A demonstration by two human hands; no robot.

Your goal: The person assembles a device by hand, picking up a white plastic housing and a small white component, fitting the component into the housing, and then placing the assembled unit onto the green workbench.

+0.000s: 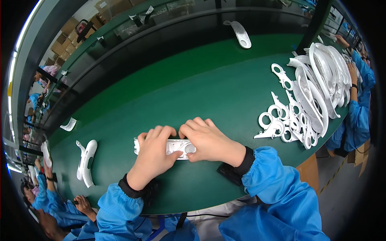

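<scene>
Between my hands a long white plastic housing [173, 147] lies across the green table, its hollow inside facing up, with a round perforated grille near the right end. My left hand [154, 150] grips the left part, its thumb pressing near the middle. Around the right end my right hand [209, 140] is closed, its thumb close to the grille. The fingers hide both ends of the housing in part.
A heap of curved white shells [323, 76] and several white ring-shaped brackets [281, 116] cover the right side. A white assembled shell [86, 162] lies left; another white part [241, 35] lies at the back. Co-workers' arms [356, 88] show at both sides.
</scene>
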